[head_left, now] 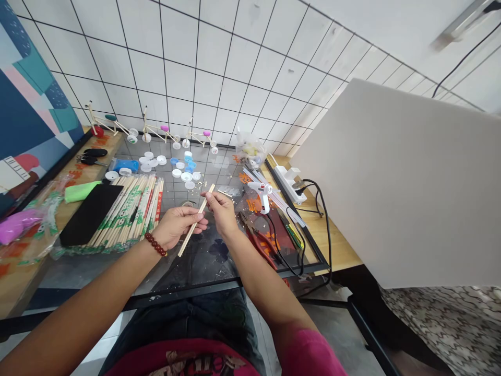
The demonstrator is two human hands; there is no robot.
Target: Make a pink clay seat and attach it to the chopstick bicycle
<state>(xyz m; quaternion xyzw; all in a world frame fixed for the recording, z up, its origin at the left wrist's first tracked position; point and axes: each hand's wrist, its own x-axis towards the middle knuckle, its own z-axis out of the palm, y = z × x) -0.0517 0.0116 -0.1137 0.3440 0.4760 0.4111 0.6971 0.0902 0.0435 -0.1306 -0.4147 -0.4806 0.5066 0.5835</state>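
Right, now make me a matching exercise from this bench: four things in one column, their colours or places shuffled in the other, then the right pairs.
Column one
1. Bead bracelet
2. Bare sticks
3. Glue gun
4. Black slab

Column two
A. Lying partly over the wrapped chopsticks
B. White, with a black cord
C. Dark red
D. Held between the left hand and the right hand

Right pairs: 1-C, 2-D, 3-B, 4-A

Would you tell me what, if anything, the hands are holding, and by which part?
Light wooden sticks, held together: the left hand grips them near the middle, the right hand near their far end.
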